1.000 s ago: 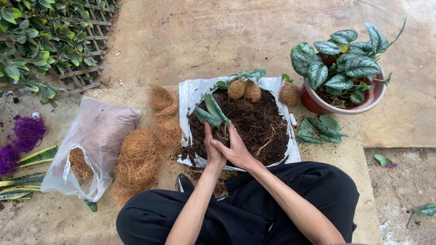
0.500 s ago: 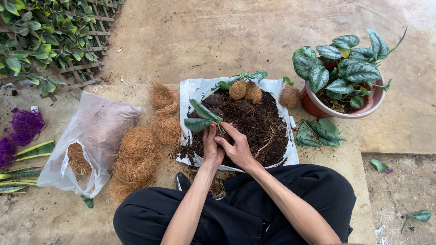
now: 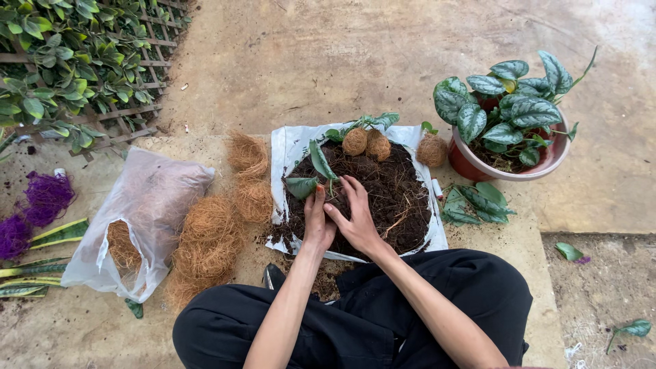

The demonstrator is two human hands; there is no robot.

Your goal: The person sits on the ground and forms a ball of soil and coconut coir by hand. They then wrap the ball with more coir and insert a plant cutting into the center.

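Note:
I sit on the ground with a white plastic sheet (image 3: 287, 147) in front of me, heaped with dark soil (image 3: 393, 198). My left hand (image 3: 316, 222) and my right hand (image 3: 353, 215) are pressed together at the near left part of the heap, cupped around the base of a small green cutting (image 3: 309, 176) with two long leaves that stand up out of the soil. Two brown fibre-wrapped balls (image 3: 365, 142) rest at the far edge of the heap, with green leaves behind them.
A third fibre ball (image 3: 432, 150) lies beside a red pot (image 3: 478, 167) holding a silver-spotted leafy plant. Loose cuttings (image 3: 475, 201) lie near the pot. Coconut fibre clumps (image 3: 208, 236) and a clear plastic bag (image 3: 140, 219) are at my left, purple fibre (image 3: 44, 198) further left, a trellis hedge (image 3: 68, 68) behind.
The cutting has shifted left and slightly nearer in the soil, and both hands have followed it, closing in around its base.

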